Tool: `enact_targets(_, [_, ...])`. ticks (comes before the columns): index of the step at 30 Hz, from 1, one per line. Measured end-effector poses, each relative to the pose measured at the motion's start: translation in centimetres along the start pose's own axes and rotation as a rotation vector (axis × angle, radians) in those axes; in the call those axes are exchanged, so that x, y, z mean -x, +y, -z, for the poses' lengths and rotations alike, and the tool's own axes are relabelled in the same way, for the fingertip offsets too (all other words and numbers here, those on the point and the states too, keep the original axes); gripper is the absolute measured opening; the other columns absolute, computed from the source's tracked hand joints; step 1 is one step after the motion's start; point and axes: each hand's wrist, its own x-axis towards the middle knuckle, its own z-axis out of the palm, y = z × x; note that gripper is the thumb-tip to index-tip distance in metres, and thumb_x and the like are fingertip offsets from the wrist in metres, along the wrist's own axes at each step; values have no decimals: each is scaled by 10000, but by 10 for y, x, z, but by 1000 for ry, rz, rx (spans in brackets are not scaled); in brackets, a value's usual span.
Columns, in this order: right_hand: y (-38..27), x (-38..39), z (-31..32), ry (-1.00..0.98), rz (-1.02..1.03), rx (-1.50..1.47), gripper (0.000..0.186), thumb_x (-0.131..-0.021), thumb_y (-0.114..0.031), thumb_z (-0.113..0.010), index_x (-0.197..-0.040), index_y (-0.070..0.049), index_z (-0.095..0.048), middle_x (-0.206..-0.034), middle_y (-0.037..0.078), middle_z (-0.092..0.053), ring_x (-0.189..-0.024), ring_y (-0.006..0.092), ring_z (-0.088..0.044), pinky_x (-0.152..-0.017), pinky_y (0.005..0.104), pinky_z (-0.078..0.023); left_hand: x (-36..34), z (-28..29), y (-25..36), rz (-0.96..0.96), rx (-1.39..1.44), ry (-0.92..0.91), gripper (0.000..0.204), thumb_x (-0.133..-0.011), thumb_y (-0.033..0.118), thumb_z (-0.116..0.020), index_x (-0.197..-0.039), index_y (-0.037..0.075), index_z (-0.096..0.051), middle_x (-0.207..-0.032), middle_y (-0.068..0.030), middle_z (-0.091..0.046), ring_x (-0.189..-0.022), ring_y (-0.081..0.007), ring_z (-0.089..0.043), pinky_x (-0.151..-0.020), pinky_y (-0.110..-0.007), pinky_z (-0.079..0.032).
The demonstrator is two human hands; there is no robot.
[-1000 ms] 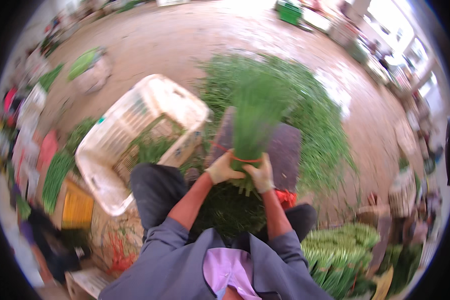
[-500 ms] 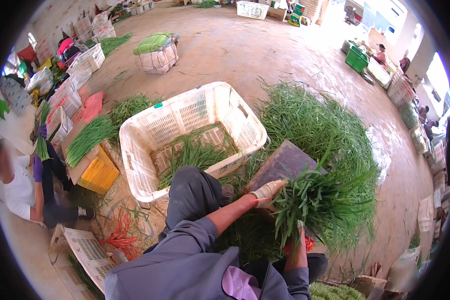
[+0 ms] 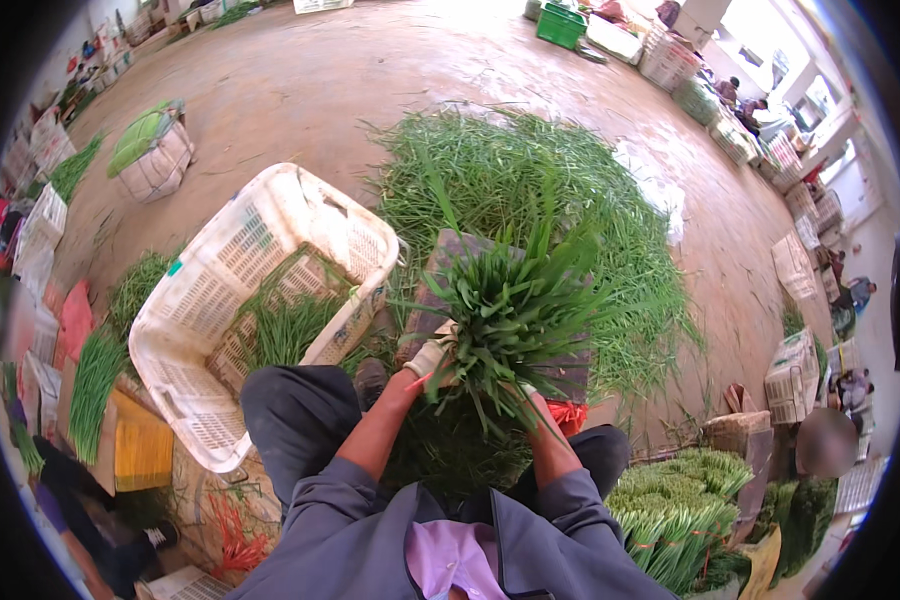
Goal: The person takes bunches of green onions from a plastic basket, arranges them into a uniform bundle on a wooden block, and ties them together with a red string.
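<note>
A thick bunch of long, flat green leaves stands fanned out in front of me, its tips pointing up and away. My left hand, in a pale glove, is closed on the bunch's left side. On the near right side my right hand grips it too, with most of its fingers hidden under drooping leaves. The bunch is over a dark-topped block, which it partly covers. Red ties show beside my right wrist.
A white slatted crate holding some green stalks stands left. A large heap of loose greens lies beyond the block. Banded green bundles are at lower right. Red strips and a yellow box lie left, near a co-worker.
My view has swung right, so the crate and co-worker sit further left and the banded bundles show. Both hands still hold the bunch, which is now more upright before me.
</note>
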Motion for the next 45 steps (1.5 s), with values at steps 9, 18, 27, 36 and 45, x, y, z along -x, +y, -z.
enact_targets(9, [-47,2,20,147,113,-50,549,-823,-157,-718,-1330,-63,-531,-1277,139,-601,-1187,251,-560,-1020,414,-460,9,-14,38,515,451,-87,500,-990,455,-507,-1370,132,-547,-1387,-71,-566,-1242,-259,-537,-1076,-410,-407])
enact_targets(18, [-65,2,47,362,-66,-862,804,-784,-280,-807,-1406,39,-412,-1206,163,-638,-1103,221,-619,-949,335,-495,-20,36,83,391,408,-219,604,-742,167,-853,-1284,49,-615,-1171,-42,-676,-1030,-153,-633,-896,-323,-523])
enact_targets(27, [-41,30,9,334,-360,-693,369,-922,-236,-614,-1158,43,-663,-936,96,-719,-805,158,-661,-758,299,-531,-7,35,52,781,271,-71,564,-823,255,-806,-1265,-18,-589,-1146,-102,-688,-993,-194,-666,-868,-339,-537])
enact_targets(36, [-75,11,27,319,-567,-977,300,-899,-275,-706,-983,13,-710,-697,35,-655,-555,94,-579,-490,268,-442,-7,36,45,802,-248,76,980,-668,527,-860,-1337,-85,-487,-1221,-230,-644,-1099,-302,-643,-939,-377,-503])
enact_targets(45, [-92,43,24,432,-352,-1329,161,-890,-143,-721,-951,3,-688,-747,15,-633,-603,77,-555,-556,236,-457,-38,-3,89,1085,-650,37,1422,-592,590,-872,-1555,-22,-22,-1444,-253,-477,-1267,-331,-556,-1032,-416,-475])
